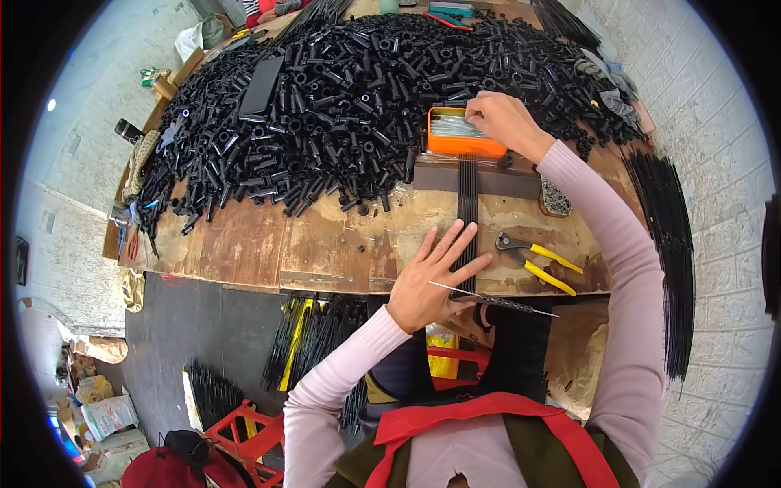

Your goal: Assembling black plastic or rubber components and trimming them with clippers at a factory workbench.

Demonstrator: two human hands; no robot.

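Observation:
My left hand lies with spread fingers on a bundle of thin black rods that runs toward the tabletop's front edge. Across its thumb side slants a thin tool with a dark twisted middle and slim metal ends; my thumb is mostly hidden. My right hand reaches over the right end of an orange tin, its fingers drawn together at the tip. Inside the tin are fine silvery pins. Whatever those fingers pinch is too small to make out. Yellow-handled pincers lie to the right of the rods.
A broad heap of black tubular parts covers the far table, with a dark phone-like slab on it. A brown bar stands before the tin, near a small tray of metal bits. Long black rods hang at the right.

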